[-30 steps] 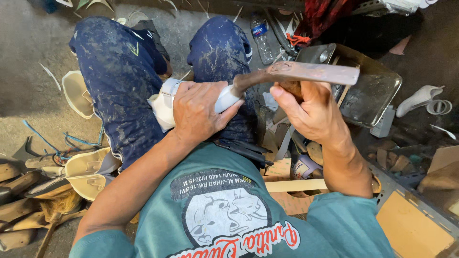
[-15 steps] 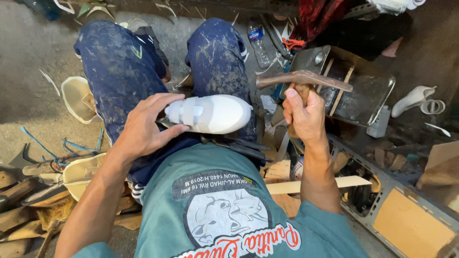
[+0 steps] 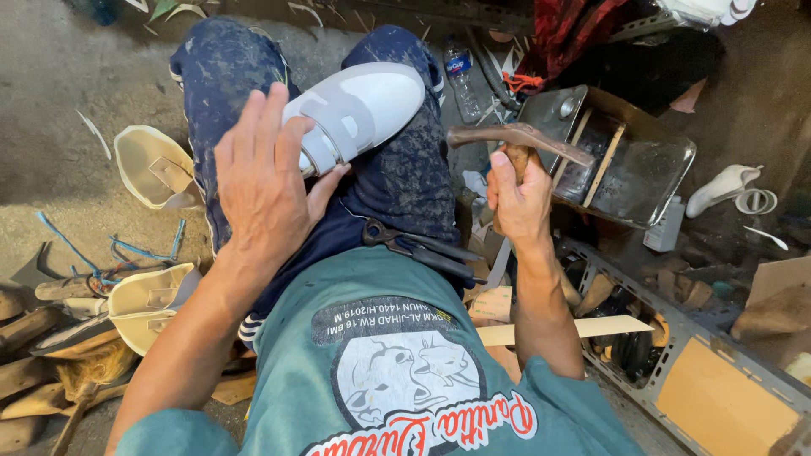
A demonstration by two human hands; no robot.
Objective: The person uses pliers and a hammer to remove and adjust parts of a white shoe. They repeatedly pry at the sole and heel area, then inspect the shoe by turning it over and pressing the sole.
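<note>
A white and grey shoe (image 3: 359,110) with straps lies across my lap, toe pointing up and to the right. My left hand (image 3: 262,181) rests on its heel end, fingers spread over the back of it. My right hand (image 3: 517,196) grips the wooden handle of a rusty hammer (image 3: 519,139), held upright beside my right knee, its head level and pointing right. Dark pliers (image 3: 422,245) lie on my lap below the shoe.
A dented metal box (image 3: 621,160) sits right of the hammer. Cream shoe soles (image 3: 152,165) and wooden shoe lasts (image 3: 34,338) lie on the floor at left. A plastic bottle (image 3: 460,80) is past my knee. A perforated metal rack (image 3: 693,371) stands at lower right.
The shoe has turned from lying level to toe up and right, and my left hand now lies over its heel. The hammer has lowered slightly and moved away from the shoe.
</note>
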